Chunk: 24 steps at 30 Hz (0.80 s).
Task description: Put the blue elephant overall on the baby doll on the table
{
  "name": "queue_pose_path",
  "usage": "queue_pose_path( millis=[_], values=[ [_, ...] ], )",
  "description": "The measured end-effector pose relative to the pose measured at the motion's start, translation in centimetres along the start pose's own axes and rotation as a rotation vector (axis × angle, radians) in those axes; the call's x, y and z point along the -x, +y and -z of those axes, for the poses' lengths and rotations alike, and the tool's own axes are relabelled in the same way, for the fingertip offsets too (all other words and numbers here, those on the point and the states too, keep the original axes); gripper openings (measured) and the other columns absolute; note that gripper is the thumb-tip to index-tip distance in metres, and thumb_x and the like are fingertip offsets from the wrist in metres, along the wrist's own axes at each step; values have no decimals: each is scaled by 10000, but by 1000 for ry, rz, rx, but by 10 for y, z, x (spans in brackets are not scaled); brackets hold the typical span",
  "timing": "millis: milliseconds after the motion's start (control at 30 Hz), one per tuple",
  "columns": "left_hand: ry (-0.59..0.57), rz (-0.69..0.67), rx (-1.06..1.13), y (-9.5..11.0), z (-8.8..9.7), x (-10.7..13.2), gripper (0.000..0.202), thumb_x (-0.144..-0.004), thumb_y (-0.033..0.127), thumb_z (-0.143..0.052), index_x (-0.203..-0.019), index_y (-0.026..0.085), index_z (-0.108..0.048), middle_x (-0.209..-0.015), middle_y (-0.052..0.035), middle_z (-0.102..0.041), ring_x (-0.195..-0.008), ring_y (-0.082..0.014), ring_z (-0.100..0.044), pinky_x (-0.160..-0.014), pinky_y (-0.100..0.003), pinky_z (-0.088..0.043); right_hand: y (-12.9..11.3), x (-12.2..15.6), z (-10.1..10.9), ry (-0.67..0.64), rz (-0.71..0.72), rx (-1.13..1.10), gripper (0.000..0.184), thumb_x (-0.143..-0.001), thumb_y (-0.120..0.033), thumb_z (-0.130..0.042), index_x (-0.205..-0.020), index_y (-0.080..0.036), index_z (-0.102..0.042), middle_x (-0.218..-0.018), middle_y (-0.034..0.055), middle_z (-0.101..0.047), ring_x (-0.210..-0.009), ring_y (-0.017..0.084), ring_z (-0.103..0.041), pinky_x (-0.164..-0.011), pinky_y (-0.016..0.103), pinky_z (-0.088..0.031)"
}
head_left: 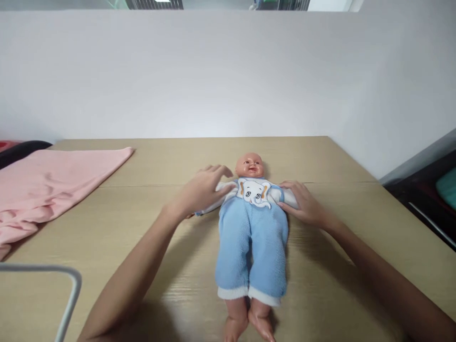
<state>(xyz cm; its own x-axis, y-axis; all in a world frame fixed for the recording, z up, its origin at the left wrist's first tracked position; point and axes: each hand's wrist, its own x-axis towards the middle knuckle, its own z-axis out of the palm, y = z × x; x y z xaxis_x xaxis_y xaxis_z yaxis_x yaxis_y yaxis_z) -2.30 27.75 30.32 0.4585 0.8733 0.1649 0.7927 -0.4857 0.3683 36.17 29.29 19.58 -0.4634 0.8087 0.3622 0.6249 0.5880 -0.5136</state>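
Note:
A baby doll (251, 223) lies on its back on the wooden table (320, 161), head away from me. It wears a light blue fleece romper (252, 247) with a white elephant patch on the chest. My left hand (203, 190) rests on the doll's white sleeve at its shoulder, fingers curled over the fabric. Over the other sleeve lies my right hand (302, 202), fingers pressed down on the cloth. The doll's bare feet point toward me.
A pink cloth (46, 185) lies spread at the table's left end. A grey metal bar (67, 294) crosses the lower left corner. A white wall stands behind the table. Dark items sit beyond the table's right edge.

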Motion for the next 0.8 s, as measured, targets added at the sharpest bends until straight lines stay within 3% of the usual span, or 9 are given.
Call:
queue_pose_path(
  millis=[133,233,300,400,533,667,800],
  values=[
    [37,-259,89,53,-58,-39,309,-1141,433,-540,-1330,227,-672,-1433,-163,-709,-1393,-374,-602,-1210,-532,-469,30,28,8,0,-42,11,581,-959,-514,-809,-1479,-315,-643,-1508,177,-700,-1442,476,-623,-1269,631,-450],
    [46,-279,6,70,-95,-71,266,-1122,303,-533,-1316,190,-675,-1369,-179,-731,-1310,-376,-629,-1163,-548,-481,42,33,19,-43,-59,7,642,-890,-511,-869,-1459,-294,-667,-1480,181,-719,-1394,473,-655,-1231,652,-479],
    [22,-257,-18,71,-108,-85,250,-1098,274,-560,-1301,193,-682,-1338,-173,-749,-1267,-370,-648,-1136,-535,-489,46,33,27,-79,-80,-18,692,-846,-534,-908,-1453,-296,-676,-1471,161,-732,-1368,471,-668,-1205,674,-492],
    [20,-246,2,63,-117,-90,228,-1098,291,-566,-1258,207,-705,-1264,-161,-777,-1210,-363,-663,-1094,-515,-500,49,33,39,-115,-145,-101,717,-819,-533,-951,-1444,-285,-703,-1468,158,-746,-1354,470,-671,-1194,658,-489],
    [71,-291,28,55,-121,-84,292,-1146,381,-517,-1258,194,-712,-1223,-164,-783,-1174,-360,-664,-1066,-500,-502,57,36,45,-92,-280,-372,726,-789,-481,-995,-1422,-250,-724,-1449,192,-762,-1294,421,-723,-1089,523,-576],
    [88,-299,74,53,-122,-82,254,-1128,353,-546,-1255,205,-709,-1222,-151,-777,-1159,-347,-665,-1054,-484,-506,66,33,39,99,-339,-468,803,-700,-546,-1040,-1354,-249,-681,-1400,184,-765,-1270,388,-742,-1104,540,-606],
    [96,-330,135,53,-122,-80,239,-1127,354,-547,-1230,214,-712,-1215,-142,-767,-1145,-329,-664,-1049,-465,-506,61,18,29,347,-383,-621,860,-578,-612,-1082,-1255,-279,-670,-1351,149,-758,-1276,372,-732,-1127,550,-628]
  ],
)
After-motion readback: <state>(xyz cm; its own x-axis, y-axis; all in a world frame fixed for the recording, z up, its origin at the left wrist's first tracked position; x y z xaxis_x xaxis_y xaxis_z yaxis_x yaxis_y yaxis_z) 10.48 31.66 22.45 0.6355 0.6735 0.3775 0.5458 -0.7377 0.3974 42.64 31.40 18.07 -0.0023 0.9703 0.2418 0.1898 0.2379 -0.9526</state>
